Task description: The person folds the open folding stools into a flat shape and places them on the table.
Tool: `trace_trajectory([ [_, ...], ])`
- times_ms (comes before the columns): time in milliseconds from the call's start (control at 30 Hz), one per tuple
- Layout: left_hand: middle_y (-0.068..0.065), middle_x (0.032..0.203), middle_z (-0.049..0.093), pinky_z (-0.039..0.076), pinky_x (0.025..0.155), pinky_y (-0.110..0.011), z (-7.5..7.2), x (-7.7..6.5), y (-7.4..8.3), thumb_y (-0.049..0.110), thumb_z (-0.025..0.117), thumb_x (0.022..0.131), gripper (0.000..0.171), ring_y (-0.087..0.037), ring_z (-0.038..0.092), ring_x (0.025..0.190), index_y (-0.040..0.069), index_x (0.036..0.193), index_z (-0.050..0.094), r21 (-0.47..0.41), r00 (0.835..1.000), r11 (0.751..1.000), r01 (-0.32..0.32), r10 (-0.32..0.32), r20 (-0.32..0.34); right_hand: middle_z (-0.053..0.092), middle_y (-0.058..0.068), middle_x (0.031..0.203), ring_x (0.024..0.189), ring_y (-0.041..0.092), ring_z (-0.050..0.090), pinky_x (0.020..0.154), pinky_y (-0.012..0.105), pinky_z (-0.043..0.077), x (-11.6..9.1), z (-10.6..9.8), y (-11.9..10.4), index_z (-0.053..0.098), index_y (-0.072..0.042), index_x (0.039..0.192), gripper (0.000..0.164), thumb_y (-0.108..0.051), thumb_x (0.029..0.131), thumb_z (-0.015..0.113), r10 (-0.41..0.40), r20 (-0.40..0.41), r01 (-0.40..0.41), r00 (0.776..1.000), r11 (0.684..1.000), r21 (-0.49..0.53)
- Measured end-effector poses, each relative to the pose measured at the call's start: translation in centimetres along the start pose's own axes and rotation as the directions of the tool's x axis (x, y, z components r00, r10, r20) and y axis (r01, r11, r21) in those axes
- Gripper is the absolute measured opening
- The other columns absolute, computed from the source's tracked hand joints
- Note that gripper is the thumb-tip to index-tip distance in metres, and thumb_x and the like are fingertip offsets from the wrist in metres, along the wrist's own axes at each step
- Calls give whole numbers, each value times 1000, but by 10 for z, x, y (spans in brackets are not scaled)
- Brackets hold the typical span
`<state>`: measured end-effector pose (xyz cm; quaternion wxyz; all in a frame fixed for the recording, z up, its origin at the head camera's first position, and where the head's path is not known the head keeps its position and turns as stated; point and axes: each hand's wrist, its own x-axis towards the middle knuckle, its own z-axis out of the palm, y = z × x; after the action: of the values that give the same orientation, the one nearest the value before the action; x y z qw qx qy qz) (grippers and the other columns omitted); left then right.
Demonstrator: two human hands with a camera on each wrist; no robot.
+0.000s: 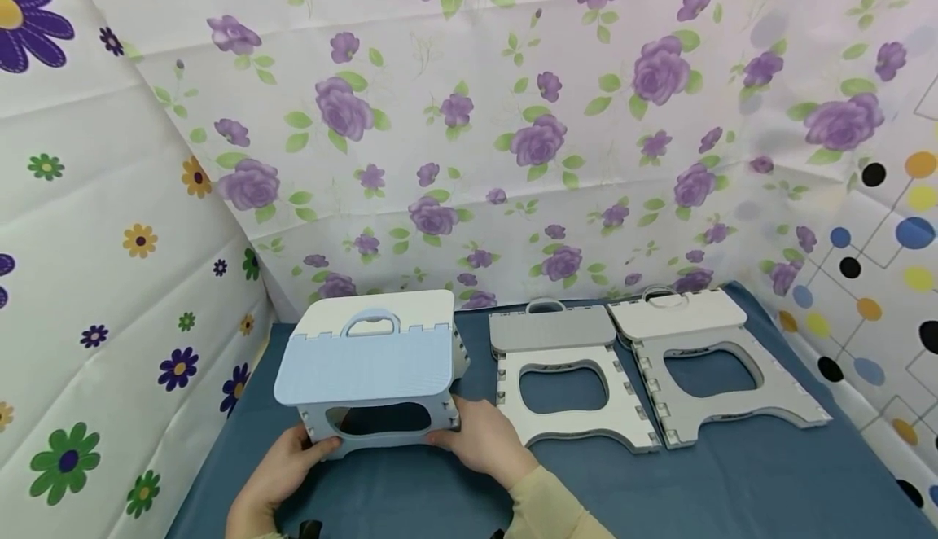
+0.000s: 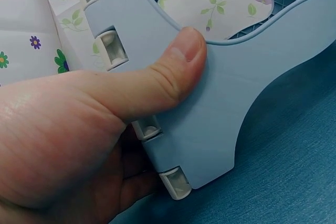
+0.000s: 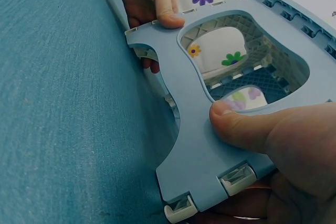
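Note:
A blue and white folding step stool [image 1: 366,364] stands unfolded at the left of the blue cloth, its carry handle upright on top. My left hand [image 1: 288,467] grips the left leg of its front panel; in the left wrist view the thumb [image 2: 181,66] presses the panel's face and the fingers go behind the hinged edge. On the other side my right hand [image 1: 484,437] grips the right leg, its thumb [image 3: 236,124] just below the cut-out in the right wrist view. Most of the fingers behind the panel are hidden.
Two more stools, a grey and white one [image 1: 567,420] and a white and grey one [image 1: 721,409], lie flat side by side on the right. Blue cloth [image 1: 740,490] covers the table. Flowered sheets [image 1: 484,59] hang behind and to the left, a dotted sheet [image 1: 894,295] to the right.

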<state>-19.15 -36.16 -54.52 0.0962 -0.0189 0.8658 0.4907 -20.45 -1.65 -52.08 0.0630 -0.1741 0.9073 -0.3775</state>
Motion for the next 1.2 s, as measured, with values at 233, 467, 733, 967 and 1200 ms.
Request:
trace_trajectory([
  [233, -18, 127, 72, 53, 85, -34, 1, 0, -3, 22, 70, 106, 46, -21, 65, 105, -12, 137, 62, -3, 1000, 1000, 3, -3, -1, 78, 5, 118, 104, 23, 75, 85, 47, 59, 0, 1, 0, 70, -16, 135, 56, -48, 91, 85, -14, -3, 14, 1000, 1000, -12],
  [467, -16, 126, 72, 54, 85, -35, 2, -1, -3, 24, 71, 106, 46, -21, 66, 105, -10, 135, 63, 5, 1000, 1000, 14, -14, 1, 79, 4, 114, 100, 21, 76, 83, 45, 60, -1, 2, 0, 72, -15, 129, 52, -47, 90, 86, -18, -2, 18, 1000, 1000, -10],
  [733, -15, 125, 72, 53, 86, -37, 2, -2, -2, 28, 73, 105, 46, -21, 66, 105, -8, 133, 65, 26, 999, 999, 28, -28, -19, 79, 5, 115, 102, 23, 76, 83, 45, 60, -2, 2, 0, 71, -15, 134, 57, -49, 90, 86, -6, 2, 6, 1000, 1000, -12],
  [967, -18, 127, 71, 54, 87, -37, 2, -2, 2, 26, 73, 105, 47, -23, 66, 107, -10, 135, 63, 32, 1000, 999, 8, -7, -20, 79, 5, 117, 104, 24, 75, 85, 46, 60, 0, 1, 0, 71, -15, 133, 56, -48, 91, 86, -23, -7, 23, 1000, 1000, 3],
  [1200, -18, 128, 71, 53, 88, -38, 2, -2, 4, 24, 72, 105, 47, -23, 66, 108, -10, 136, 62, 9, 1000, 1000, 18, -18, -11, 78, 7, 119, 106, 24, 75, 86, 47, 60, 0, 1, 1, 70, -15, 135, 58, -49, 90, 86, -5, -5, 5, 1000, 1000, 1],
])
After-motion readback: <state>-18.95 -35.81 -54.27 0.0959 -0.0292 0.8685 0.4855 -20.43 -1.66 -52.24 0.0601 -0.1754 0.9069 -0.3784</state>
